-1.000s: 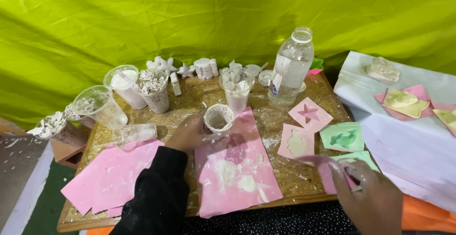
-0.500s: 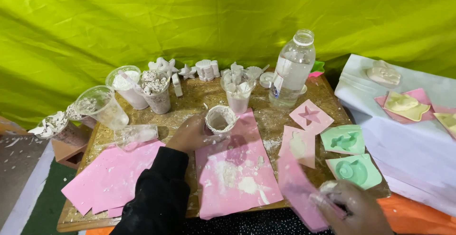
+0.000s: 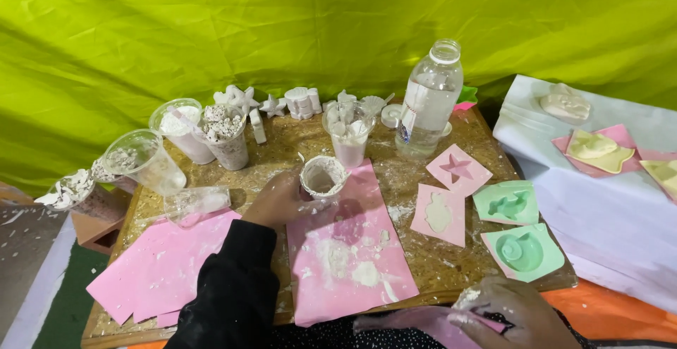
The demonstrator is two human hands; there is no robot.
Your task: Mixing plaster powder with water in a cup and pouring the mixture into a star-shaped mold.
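A wrinkled yellow-green fabric backdrop [image 3: 338, 32] is hanging behind a low chipboard table [image 3: 423, 250] dusted with white powder. A white cloth [image 3: 606, 215] is covering a second surface off the table's right edge, carrying pink and yellow moulds that are partly cut off by the frame.

On the table, a pink foam sheet [image 3: 349, 264] smeared with dried white plaster is lying at the middle of the front edge, and more pink sheets [image 3: 159, 268] are overlapping at the front left corner.

The left hand [image 3: 278, 199], coming out of a black sleeve [image 3: 229, 292], is resting on the table just left of a small plaster-crusted cup [image 3: 324, 177]. Its fingers are curling against the cup's side; how firmly they are closing on it is hard to tell. The cup is standing upright at the far end of the pink foam sheet, near the table's centre.

The right hand [image 3: 511, 310], caked in white, is hovering below the table's front edge near the right corner, pinching a limp pink sheet [image 3: 423, 319] between its fingers. The frame is cutting off the wrist.

A clear plastic bottle [image 3: 429, 102] is standing toward the back edge. Clear plastic cups [image 3: 176, 134] holding white chunks are crowding the back left corner. Two pink moulds [image 3: 458, 169] and two green moulds [image 3: 522, 250] are lying along the right edge. Small white cast figures [image 3: 282, 102] are lining the back edge.
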